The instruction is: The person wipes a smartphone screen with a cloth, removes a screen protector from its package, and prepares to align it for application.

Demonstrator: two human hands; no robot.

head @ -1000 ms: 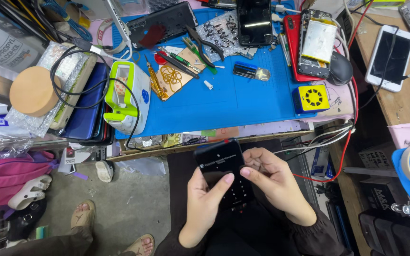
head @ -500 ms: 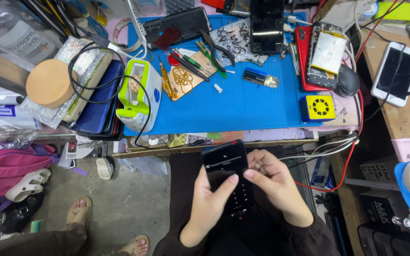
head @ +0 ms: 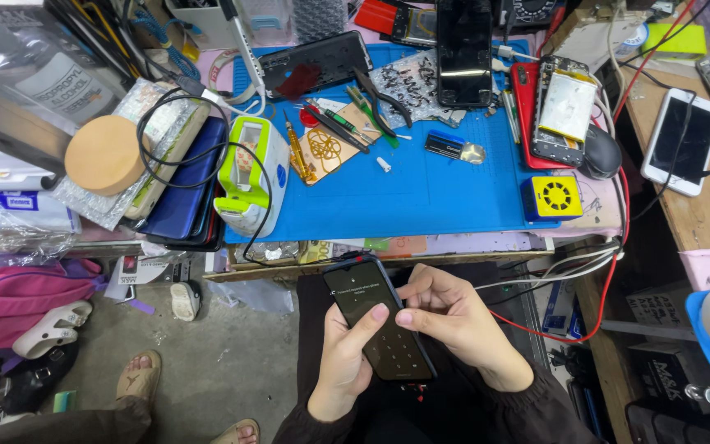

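Since a second ago the view has tipped down a little, so the blue mat point(head: 421, 189) sits higher, while the phone point(head: 378, 319) stays low in the lap below the bench edge, its dark screen lit with a faint keypad too small to read. The left hand point(head: 347, 362) cups the phone from behind with its thumb laid on the glass, and the right hand point(head: 454, 316) curls at the right edge, thumb tip pressed beside the other; its fingers are partly hidden. The yellow box point(head: 554, 197) sits at the mat's right corner.
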